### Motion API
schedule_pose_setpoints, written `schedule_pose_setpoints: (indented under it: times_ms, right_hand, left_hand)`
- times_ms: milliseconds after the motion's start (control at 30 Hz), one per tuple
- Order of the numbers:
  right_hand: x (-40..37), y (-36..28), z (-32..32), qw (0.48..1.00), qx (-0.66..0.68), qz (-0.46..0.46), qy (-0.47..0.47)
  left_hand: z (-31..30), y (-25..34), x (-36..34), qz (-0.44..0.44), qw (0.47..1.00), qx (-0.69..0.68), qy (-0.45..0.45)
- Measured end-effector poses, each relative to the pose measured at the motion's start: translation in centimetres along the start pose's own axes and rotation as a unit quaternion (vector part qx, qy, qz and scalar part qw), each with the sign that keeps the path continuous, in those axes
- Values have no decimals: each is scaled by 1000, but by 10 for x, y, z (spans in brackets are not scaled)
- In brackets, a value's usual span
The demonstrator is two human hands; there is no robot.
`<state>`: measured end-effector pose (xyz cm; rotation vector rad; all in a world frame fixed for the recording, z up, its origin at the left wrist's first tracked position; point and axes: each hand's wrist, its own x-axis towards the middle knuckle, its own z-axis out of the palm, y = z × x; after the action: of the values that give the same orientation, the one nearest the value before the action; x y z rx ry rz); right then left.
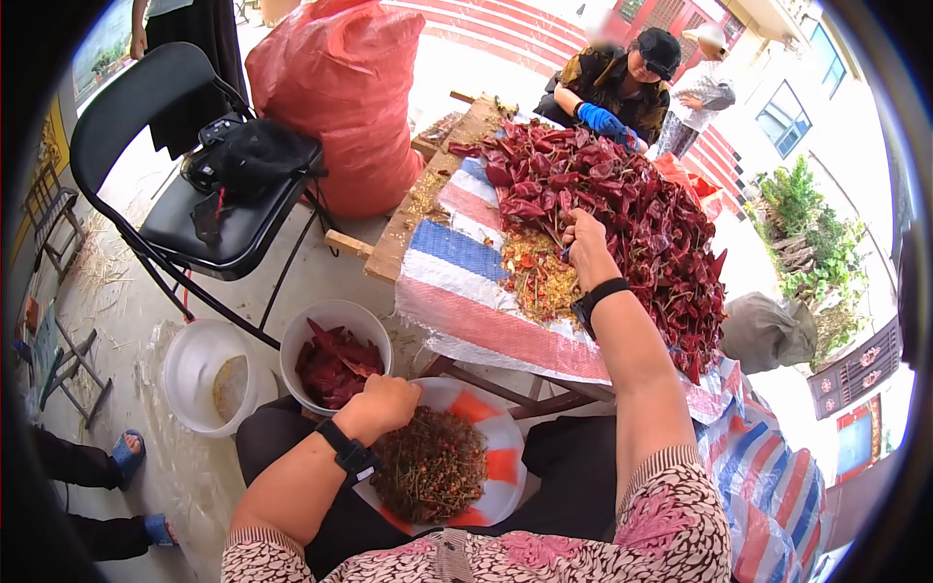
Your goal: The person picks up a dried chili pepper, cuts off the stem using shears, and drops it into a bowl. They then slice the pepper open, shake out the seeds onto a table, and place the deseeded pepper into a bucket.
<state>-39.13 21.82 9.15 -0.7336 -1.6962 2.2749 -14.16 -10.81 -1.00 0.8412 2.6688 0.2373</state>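
A large heap of dried red chili peppers (622,194) lies on a striped woven sheet (457,282) over a wooden table. At the near left edge of the heap, my right hand (586,243) is closed, its fingertips against a dried pepper. Beside it spread loose yellow seeds (544,282) and pepper bits. My left hand (384,403) is closed above the rim of a basin (507,428) on my lap, which holds stems and scraps; what its fingers hold is hidden. Just beyond it stands a white bucket (292,335) with dark red pepper pieces inside.
A pale bucket (185,379) stands at the left. Behind it are a black folding chair (224,233) with dark items on it and a big red sack (340,97). Across the table, a co-worker's blue-gloved hand (603,121) touches the heap. Another person stands behind.
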Motion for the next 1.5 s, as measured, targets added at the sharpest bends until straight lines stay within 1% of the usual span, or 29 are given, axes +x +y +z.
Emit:
schedule_pose_setpoints:
  times_ms: [67, 100, 133, 200, 233, 300, 333, 367, 400, 433, 500, 533, 600, 633, 700, 767, 867, 967, 1033, 1067, 1133, 1233, 1267, 1300, 1333, 1367, 1433, 1467, 1500]
  right_hand:
    - [-16, -1, -8, 994, 88, 50, -29]
    - [-29, 1, -14, 994, 71, 62, -64]
    - [-47, 7, -22, 991, 54, 75, -99]
    - [-94, 22, -32, 984, 25, 82, -154]
    - [-126, 32, -34, 982, 12, 75, -172]
    - [-193, 51, -37, 977, -33, 42, -206]
    - [-224, 62, -37, 977, -42, 26, -207]
    - [-250, 74, -37, 977, -51, 10, -207]
    - [-269, 84, -37, 968, -71, -23, -239]
    - [-287, 96, -37, 971, -86, -26, -221]
    - [-302, 118, -40, 965, -91, -79, -233]
    - [-309, 125, -42, 964, -89, -98, -232]
    - [-315, 124, -44, 970, -72, -112, -205]
    - [-309, 125, -44, 965, -68, -184, -176]
    - [-309, 105, -54, 978, -57, -79, -183]
    - [-315, 89, -46, 963, -77, -75, -248]
    - [-315, 85, -46, 947, -83, -46, -307]
    - [-308, 93, -54, 949, -64, -1, -308]
    - [-311, 97, -56, 952, -11, 17, -306]
    - [-313, 99, -55, 957, -27, -21, -287]
    - [-322, 104, -47, 962, -59, -95, -248]
    - [-322, 109, -41, 958, -94, -157, -219]
    - [-321, 110, -37, 917, -165, -299, -208]
    - [-319, 112, -32, 850, -231, -433, -192]
    - [-319, 113, -29, 761, -290, -555, -170]
    - [-319, 112, -28, 747, -324, -551, -180]
    - [-324, 107, -30, 718, -392, -540, -197]
    - [-327, 104, -30, 804, -335, -443, -213]
    - [-331, 99, -28, 872, -271, -339, -225]
  left_hand:
    - [-1, 1, 3, 8, 1000, -26, 12]
    - [-4, 2, 6, 12, 999, -40, 18]
    - [-19, 8, 5, 8, 995, -96, -5]
    - [-22, 14, 8, 32, 968, -233, 92]
    - [-25, 18, 10, 53, 929, -352, 98]
    - [-32, 25, 15, 88, 807, -573, 108]
    - [-36, 27, 15, 113, 786, -594, 128]
    - [-37, 31, 15, 95, 753, -635, 143]
    - [-39, 35, 15, 117, 710, -676, 158]
    - [-40, 37, 15, 138, 665, -713, 173]
    - [-39, 35, 12, 136, 656, -728, 144]
    - [-39, 35, 11, 123, 666, -722, 143]
    - [-40, 37, 8, 156, 686, -694, 156]
    - [-40, 39, 6, 175, 695, -678, 163]
    - [-37, 40, 5, 181, 708, -672, 120]
    - [-37, 39, 0, 179, 717, -671, 62]
    - [-43, 42, -8, 201, 718, -666, 20]
    - [-35, 41, -7, 192, 687, -700, 18]
    - [-36, 41, -10, 190, 641, -743, 28]
    - [-36, 42, -12, 189, 617, -763, 31]
    - [-38, 44, -14, 173, 594, -785, 25]
    - [-34, 42, -13, 167, 540, -825, -4]
    - [-32, 40, -12, 167, 517, -839, -16]
    - [-30, 38, -11, 157, 504, -848, -36]
    - [-28, 36, -11, 148, 490, -857, -55]
    - [-27, 34, -11, 138, 476, -865, -76]
    - [-28, 30, -13, 139, 581, -801, -46]
    - [-29, 30, -15, 139, 630, -764, -32]
    - [-32, 32, -18, 151, 639, -754, -27]
